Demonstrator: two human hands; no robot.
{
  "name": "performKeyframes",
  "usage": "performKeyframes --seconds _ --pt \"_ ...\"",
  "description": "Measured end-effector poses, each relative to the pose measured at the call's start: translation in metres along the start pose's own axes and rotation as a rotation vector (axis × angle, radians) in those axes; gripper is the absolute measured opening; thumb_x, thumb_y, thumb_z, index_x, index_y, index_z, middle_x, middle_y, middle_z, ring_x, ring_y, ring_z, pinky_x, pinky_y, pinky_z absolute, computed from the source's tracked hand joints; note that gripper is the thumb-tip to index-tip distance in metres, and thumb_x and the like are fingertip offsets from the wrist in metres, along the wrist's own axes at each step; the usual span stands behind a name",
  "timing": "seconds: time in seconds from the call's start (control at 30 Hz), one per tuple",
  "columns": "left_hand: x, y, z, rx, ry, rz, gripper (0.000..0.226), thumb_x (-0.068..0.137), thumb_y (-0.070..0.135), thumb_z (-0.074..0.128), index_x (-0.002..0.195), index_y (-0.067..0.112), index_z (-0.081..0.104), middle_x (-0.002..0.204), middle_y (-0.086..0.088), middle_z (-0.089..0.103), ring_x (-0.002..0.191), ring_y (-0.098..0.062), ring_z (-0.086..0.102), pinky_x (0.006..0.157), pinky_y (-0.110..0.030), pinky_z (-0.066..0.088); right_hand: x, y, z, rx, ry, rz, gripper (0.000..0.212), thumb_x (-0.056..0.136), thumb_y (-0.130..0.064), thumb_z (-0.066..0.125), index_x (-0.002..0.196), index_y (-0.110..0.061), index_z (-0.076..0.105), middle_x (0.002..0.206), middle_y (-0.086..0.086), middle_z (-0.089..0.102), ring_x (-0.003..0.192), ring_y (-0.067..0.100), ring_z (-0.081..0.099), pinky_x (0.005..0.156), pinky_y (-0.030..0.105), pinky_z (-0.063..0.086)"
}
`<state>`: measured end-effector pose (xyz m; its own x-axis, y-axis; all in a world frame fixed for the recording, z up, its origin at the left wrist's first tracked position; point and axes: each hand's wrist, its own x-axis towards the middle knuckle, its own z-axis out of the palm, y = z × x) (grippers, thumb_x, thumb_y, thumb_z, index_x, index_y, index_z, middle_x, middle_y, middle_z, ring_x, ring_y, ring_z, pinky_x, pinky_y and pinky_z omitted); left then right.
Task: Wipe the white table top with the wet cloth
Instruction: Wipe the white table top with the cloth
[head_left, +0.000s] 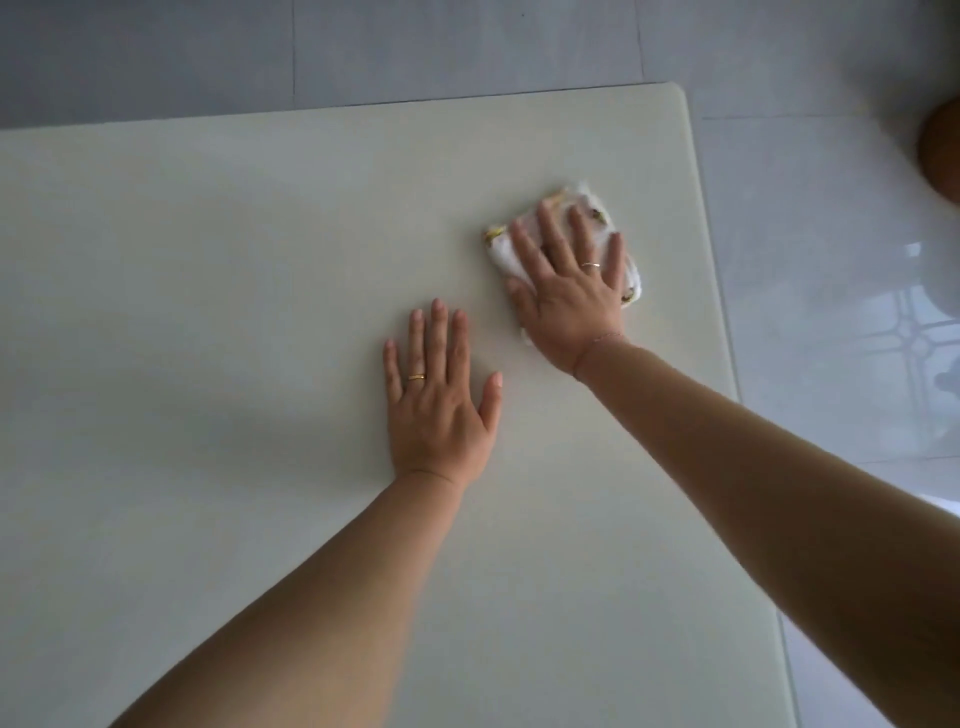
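Note:
The white table top (234, 260) fills most of the view. A folded white cloth (592, 213) with small yellow marks lies on it near the far right corner. My right hand (569, 291) presses flat on the cloth, fingers spread, covering most of it. The cloth and fingertips look blurred. My left hand (439, 405) rests palm down on the bare table, fingers apart, a hand's width to the left of and nearer than the cloth. It holds nothing.
The table's far edge and rounded far right corner (675, 93) are close beyond the cloth. Its right edge runs down past my right forearm. Grey tiled floor (805, 260) lies around. A brown round object (943, 150) sits at the right border.

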<state>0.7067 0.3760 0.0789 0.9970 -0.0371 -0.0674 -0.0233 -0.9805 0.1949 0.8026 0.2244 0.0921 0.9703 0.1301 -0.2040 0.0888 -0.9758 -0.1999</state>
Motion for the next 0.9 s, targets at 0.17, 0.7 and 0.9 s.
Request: performKeyframes --seconds 0.17,0.7,0.9 --pt "0.0 -0.001 0.001 0.004 0.004 0.01 0.067 0.092 0.047 0.031 0.149 0.013 0.024 0.157 -0.009 0.021 0.146 -0.027 0.016 0.117 -0.051 0.011 0.029 0.071 -0.017 -0.012 0.06 0.231 0.055 0.097 -0.049 0.025 0.149 -0.036 0.011 0.16 -0.006 0.003 0.146 0.019 -0.002 0.114 0.053 -0.004" --pt "0.0 -0.001 0.003 -0.005 0.017 0.013 0.067 0.091 0.046 0.036 0.148 0.013 0.026 0.157 -0.01 0.022 0.145 -0.027 0.017 0.117 -0.049 0.01 0.106 0.035 -0.03 0.029 0.033 0.447 0.058 0.096 -0.047 0.02 0.15 -0.032 0.005 0.16 -0.001 -0.005 0.145 0.029 -0.01 0.112 0.06 -0.007" --pt "-0.001 -0.001 0.001 -0.005 0.005 0.008 0.068 0.09 0.046 0.037 0.148 0.013 0.027 0.157 -0.009 0.022 0.145 -0.027 0.019 0.117 -0.05 0.012 0.103 0.005 -0.022 -0.084 -0.025 -0.167 0.056 0.096 -0.052 0.018 0.149 -0.037 0.006 0.16 -0.008 -0.001 0.146 0.019 -0.006 0.112 0.054 -0.01"
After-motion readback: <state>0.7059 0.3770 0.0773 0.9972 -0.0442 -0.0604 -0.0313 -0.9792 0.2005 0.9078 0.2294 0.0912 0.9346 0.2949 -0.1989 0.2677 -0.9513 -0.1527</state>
